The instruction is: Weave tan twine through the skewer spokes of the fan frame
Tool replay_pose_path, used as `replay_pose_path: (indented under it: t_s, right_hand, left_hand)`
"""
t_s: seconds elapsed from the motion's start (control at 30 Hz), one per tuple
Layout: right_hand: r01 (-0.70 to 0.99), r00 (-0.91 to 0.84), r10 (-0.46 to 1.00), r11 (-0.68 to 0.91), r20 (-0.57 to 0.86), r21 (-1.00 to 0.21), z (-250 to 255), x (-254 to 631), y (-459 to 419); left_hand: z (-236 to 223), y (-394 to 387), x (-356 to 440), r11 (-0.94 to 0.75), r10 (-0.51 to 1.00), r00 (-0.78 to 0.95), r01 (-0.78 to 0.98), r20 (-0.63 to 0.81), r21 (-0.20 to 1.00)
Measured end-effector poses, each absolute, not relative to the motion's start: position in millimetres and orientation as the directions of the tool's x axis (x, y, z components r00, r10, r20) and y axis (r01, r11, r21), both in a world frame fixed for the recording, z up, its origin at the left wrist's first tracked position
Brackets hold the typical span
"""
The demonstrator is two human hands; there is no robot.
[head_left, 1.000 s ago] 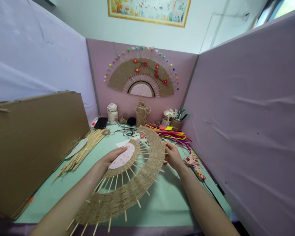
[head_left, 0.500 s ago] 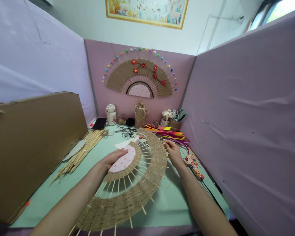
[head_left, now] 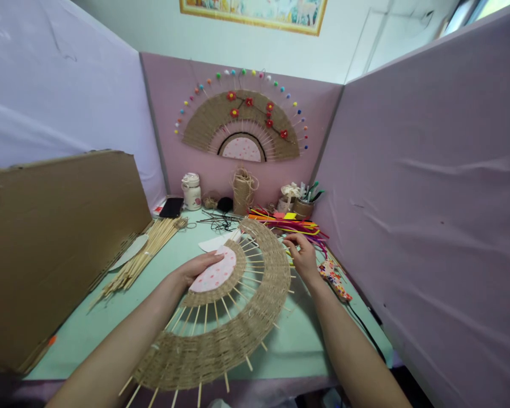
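Observation:
A half-round woven fan (head_left: 266, 294) of brown twine on thin sticks is tilted over the table in front of me. My left hand (head_left: 199, 266) is closed on its pink spotted centre (head_left: 216, 271), thumb on top and the other fingers hidden beneath. At the fan's upper right edge, my right hand (head_left: 301, 255) pinches the tip of one stick; the fingers cover the exact point of contact. Bare stick ends (head_left: 249, 362) stick out all along the outer rim.
A finished fan (head_left: 240, 124) with red flowers and coloured balls hangs on the back panel. Bundled sticks (head_left: 142, 258) lie left beside cardboard (head_left: 68, 249). Behind are a twine spool (head_left: 243, 192), a white bottle (head_left: 191, 191) and pipe cleaners (head_left: 297, 226). A flowered glue gun (head_left: 335, 280) lies right.
The view has tipped slightly downward. My right hand has shifted a little upward along the fan's edge; my left hand keeps its hold on the centre.

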State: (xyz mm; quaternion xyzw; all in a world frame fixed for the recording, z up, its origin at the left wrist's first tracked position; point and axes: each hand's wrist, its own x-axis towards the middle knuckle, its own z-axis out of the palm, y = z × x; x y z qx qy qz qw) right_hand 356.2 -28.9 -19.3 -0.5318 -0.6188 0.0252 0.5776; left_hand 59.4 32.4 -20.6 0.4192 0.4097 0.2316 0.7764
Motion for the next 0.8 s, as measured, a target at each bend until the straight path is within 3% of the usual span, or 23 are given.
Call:
replay_pose_path:
  t_s: [0.43,0.8]
  right_hand:
    - [0.571,0.282,0.726,0.398,0.627,-0.718,-16.5,357.2,-30.0]
    - [0.704,0.184,0.628,0.453,0.756,-0.547,-15.1,364.4,-29.4]
  left_hand:
    - [-23.1,31.3,59.1,0.528,0.694,0.600,-0.049,-0.398,0.848]
    - [-20.0,28.2,60.1,0.543,0.680,0.596,-0.017,-0.428,0.840]
